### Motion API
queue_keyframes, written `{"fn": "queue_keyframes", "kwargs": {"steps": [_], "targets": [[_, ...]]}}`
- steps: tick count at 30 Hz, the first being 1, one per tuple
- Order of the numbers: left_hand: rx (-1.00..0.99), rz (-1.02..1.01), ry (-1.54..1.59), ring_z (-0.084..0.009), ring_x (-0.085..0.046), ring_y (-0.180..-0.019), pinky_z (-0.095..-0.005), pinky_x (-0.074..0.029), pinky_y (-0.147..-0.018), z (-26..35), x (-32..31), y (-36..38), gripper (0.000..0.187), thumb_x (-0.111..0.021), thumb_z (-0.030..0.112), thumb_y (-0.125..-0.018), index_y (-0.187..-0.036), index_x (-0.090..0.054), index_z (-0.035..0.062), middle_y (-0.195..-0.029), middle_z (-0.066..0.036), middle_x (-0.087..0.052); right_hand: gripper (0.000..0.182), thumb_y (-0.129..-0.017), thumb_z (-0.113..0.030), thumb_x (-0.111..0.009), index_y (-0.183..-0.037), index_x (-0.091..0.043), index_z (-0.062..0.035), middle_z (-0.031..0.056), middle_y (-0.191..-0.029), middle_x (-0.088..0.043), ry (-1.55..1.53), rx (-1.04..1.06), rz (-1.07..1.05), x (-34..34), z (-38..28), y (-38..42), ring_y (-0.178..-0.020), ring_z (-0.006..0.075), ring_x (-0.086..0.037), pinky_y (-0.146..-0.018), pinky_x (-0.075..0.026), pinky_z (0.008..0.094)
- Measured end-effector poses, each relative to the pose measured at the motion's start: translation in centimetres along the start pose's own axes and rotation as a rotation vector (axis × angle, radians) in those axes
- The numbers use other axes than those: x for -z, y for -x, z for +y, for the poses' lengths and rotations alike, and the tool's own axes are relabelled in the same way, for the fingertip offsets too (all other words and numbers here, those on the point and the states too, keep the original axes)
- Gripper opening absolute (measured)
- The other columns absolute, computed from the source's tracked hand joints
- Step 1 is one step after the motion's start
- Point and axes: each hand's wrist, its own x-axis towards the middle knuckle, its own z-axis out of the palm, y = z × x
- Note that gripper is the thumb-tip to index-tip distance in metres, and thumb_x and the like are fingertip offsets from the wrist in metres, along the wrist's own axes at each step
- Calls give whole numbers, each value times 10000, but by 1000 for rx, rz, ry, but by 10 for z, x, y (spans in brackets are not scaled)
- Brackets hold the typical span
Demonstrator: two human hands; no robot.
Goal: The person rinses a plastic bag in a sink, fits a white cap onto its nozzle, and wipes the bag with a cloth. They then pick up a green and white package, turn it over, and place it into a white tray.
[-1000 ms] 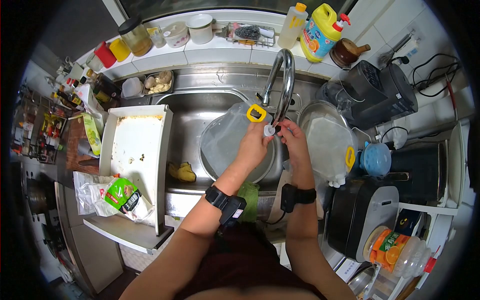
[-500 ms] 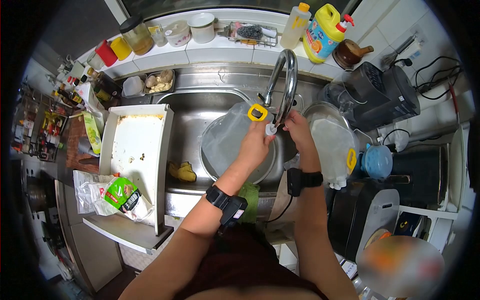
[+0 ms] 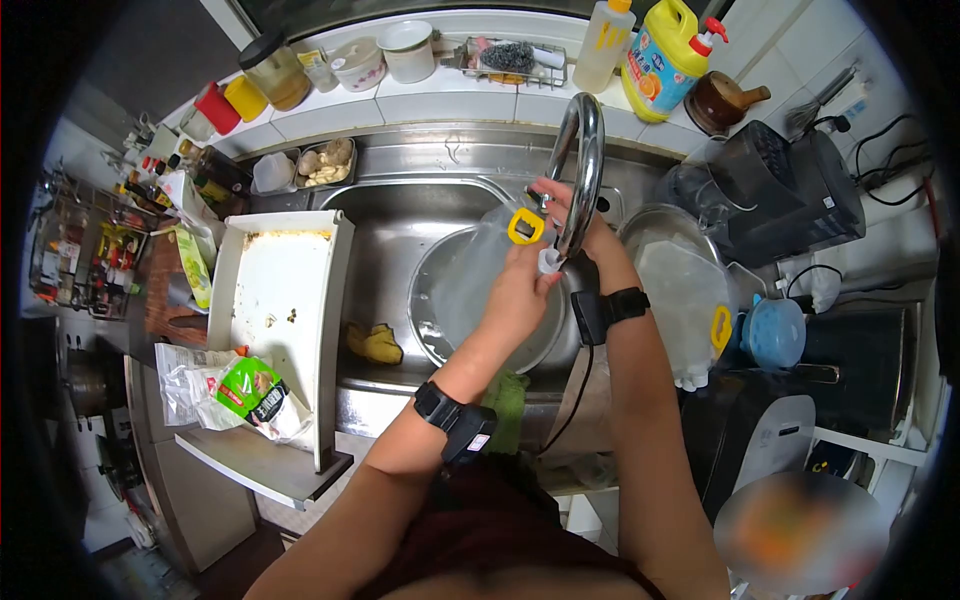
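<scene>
My left hand (image 3: pixel 518 285) is closed on the white spout (image 3: pixel 549 261) of a clear plastic water bag (image 3: pixel 480 255), just under the end of the curved chrome faucet (image 3: pixel 584 165). The bag's yellow handle (image 3: pixel 526 227) stands above my fingers, and its body lies in a round metal basin (image 3: pixel 424 335) in the sink. My right hand (image 3: pixel 580 215) is behind the faucet's curve, fingers stretched out to the faucet's lever (image 3: pixel 538 197). The curved pipe hides part of this hand. Whether water is running cannot be made out.
A second clear bag with a yellow handle (image 3: pixel 720 328) lies in a metal bowl on the right. A yellow cloth (image 3: pixel 374 344) is in the sink's left part. Left of the sink stands a white tray (image 3: pixel 343 290) with food packets. Bottles and jars line the sill.
My right hand has moved up and left from beside the spout to the faucet's lever. My left hand still holds the spout under the faucet. The view has shifted slightly.
</scene>
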Motion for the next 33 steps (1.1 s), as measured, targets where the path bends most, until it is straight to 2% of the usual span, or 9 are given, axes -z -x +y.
{"fn": "queue_keyframes", "kwargs": {"steps": [4,7,15,23,26,29,32,33], "targets": [[-101,18,-18,-314,-555,-768,-347,-446,-688,-12,5,7,346,-615,74,-796,-1118,-495,42,-955,-173,-522,468,-868,-93,-458,-1326,-369,-80,21,-1249,-492,45,-54,-96,0,-9,-4,-661,74,-516,-548,-416,205],[59,-79,-30,-334,-552,-826,-355,-445,-707,-7,8,15,345,-612,63,-794,-1119,-496,41,-975,-174,-527,497,-857,-94,-455,-1341,-342,-84,19,-1275,-469,68,-81,-143,1,-8,-9,-640,75,-516,-534,-411,199],[25,-58,17,-352,-545,-862,-362,-444,-728,-7,2,14,348,-612,79,-798,-1121,-493,24,-991,-185,-529,528,-853,-108,-468,-1357,-311,-90,22,-1303,-444,14,-108,-158,1,-12,-11,-631,72,-517,-531,-410,188],[30,-51,8,-360,-543,-887,-373,-442,-746,-5,-1,12,355,-619,100,-795,-1119,-500,15,-980,-195,-541,485,-853,-126,-475,-1325,-368,-90,7,-1110,-527,28,-187,-167,1,-17,-7,-623,62,-501,-540,-410,193],[38,-56,2,-360,-543,-900,-372,-440,-762,-5,-1,12,352,-620,99,-794,-1115,-504,12,-985,-199,-545,464,-852,-136,-486,-1305,-397,-92,4,-1070,-551,13,-114,-136,7,-19,-4,-623,65,-496,-559,-419,204],[12,-41,7,-362,-541,-913,-371,-436,-780,-8,-2,11,344,-620,96,-794,-1108,-509,11,-992,-200,-547,375,-819,-85,-474,-1192,-481,-57,-7,-849,-571,-43,-75,5,16,-16,-1,-525,52,-451,-435,-339,181],[5,-29,19,-360,-543,-910,-369,-437,-782,-8,-1,11,338,-619,97,-795,-1104,-512,9,-992,-198,-550,319,-811,-76,-465,-1128,-489,-58,-5,-843,-570,-122,-106,28,12,-33,10,-570,71,-475,-479,-365,193],[-2,-29,26,-355,-547,-899,-366,-441,-771,-8,0,12,339,-620,99,-795,-1104,-512,9,-990,-197,-551,319,-807,-70,-454,-1123,-492,-57,-7,-852,-571,-88,-90,93,7,-35,15,-589,74,-486,-496,-375,199]]}}
